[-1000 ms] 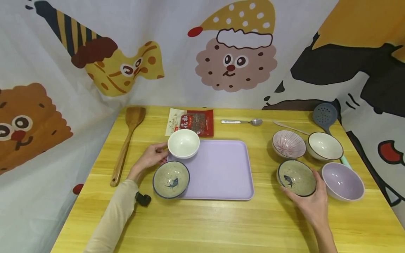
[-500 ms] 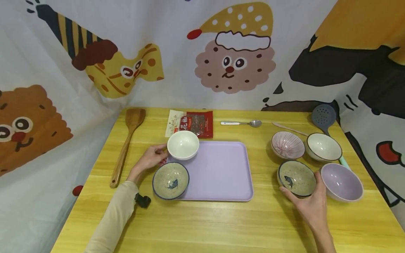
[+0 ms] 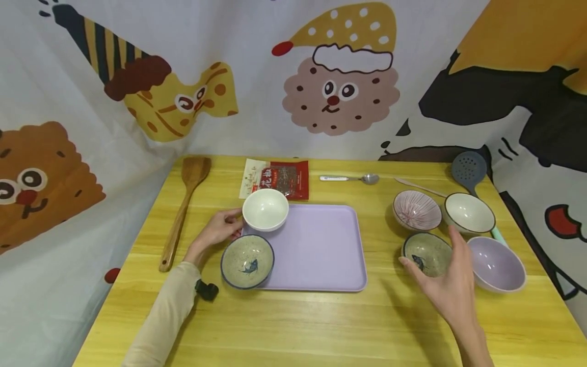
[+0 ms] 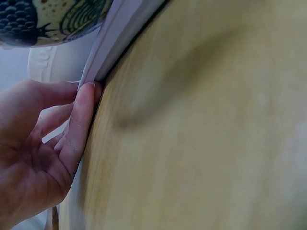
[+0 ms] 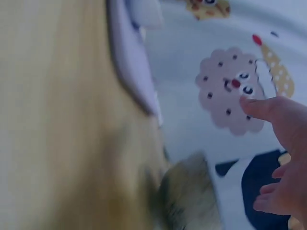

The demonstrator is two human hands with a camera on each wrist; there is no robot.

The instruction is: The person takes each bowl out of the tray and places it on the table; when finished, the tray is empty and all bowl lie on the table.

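Note:
My left hand pinches the left edge of a lilac tray; in the left wrist view thumb and fingers meet at the tray's rim. A white bowl and a speckled bowl with a blue fish stand on the tray's left part, the speckled one overhanging its edge. My right hand hovers over a second speckled fish bowl on the table, thumb and fingers spread apart. In the blurred right wrist view this hand is apart from the bowl.
Around that bowl stand a pink-striped bowl, a dark-rimmed white bowl and a lilac bowl. Behind them lies a grey skimmer. A spoon and spice packet lie behind the tray; a wooden spatula lies left.
My right hand has let go of the right speckled bowl and lifted slightly off it, fingers spreading. The bowl stays in place. My left hand keeps its hold on the tray.

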